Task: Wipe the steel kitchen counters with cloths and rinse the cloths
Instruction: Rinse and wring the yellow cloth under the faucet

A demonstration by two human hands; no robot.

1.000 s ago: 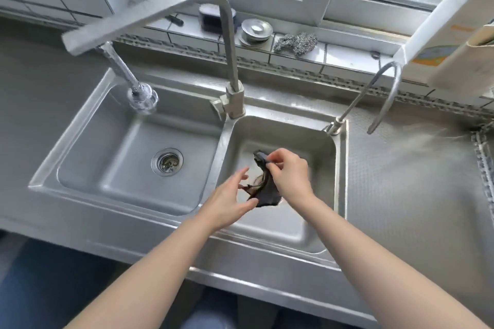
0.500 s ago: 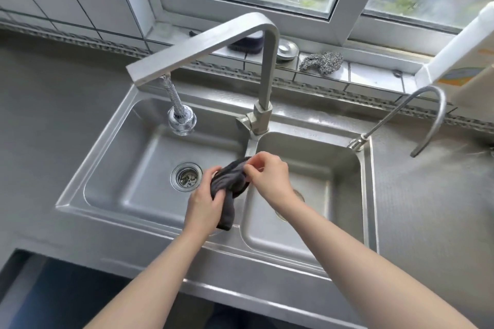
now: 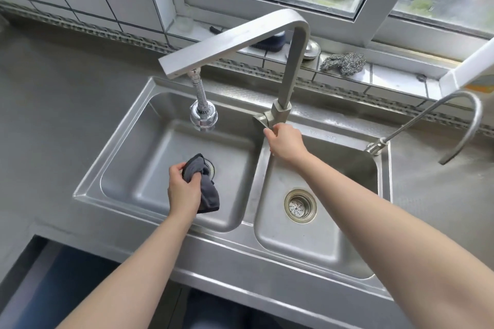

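The dark grey crumpled cloth (image 3: 203, 184) hangs from my left hand (image 3: 184, 189) over the left basin of the double stainless steel sink (image 3: 133, 165), covering most of that basin's drain. My fingers are curled round its upper part, and the loose end droops below my palm.

My right hand (image 3: 284, 143) is at the base of the tall angular steel tap (image 3: 291, 61), between the two basins, fingers curled round the small lever (image 3: 262, 121) there. The tap's arm reaches out over the left basin and ends in a ribbed flexible hose with a chrome spray head (image 3: 203, 115), which hangs above and behind the cloth. No water shows coming from it.

The right basin holds a round perforated steel strainer (image 3: 300, 205) in its drain. At the sink's right back corner stands a thin curved steel spout (image 3: 454, 120). The grey steel desk (image 3: 53, 104) runs round the sink on both sides. On the tiled window sill behind lie a wad of steel wool (image 3: 343, 63), a round metal lid (image 3: 311, 48) and a dark blue object (image 3: 268, 41), partly hidden by the tap.
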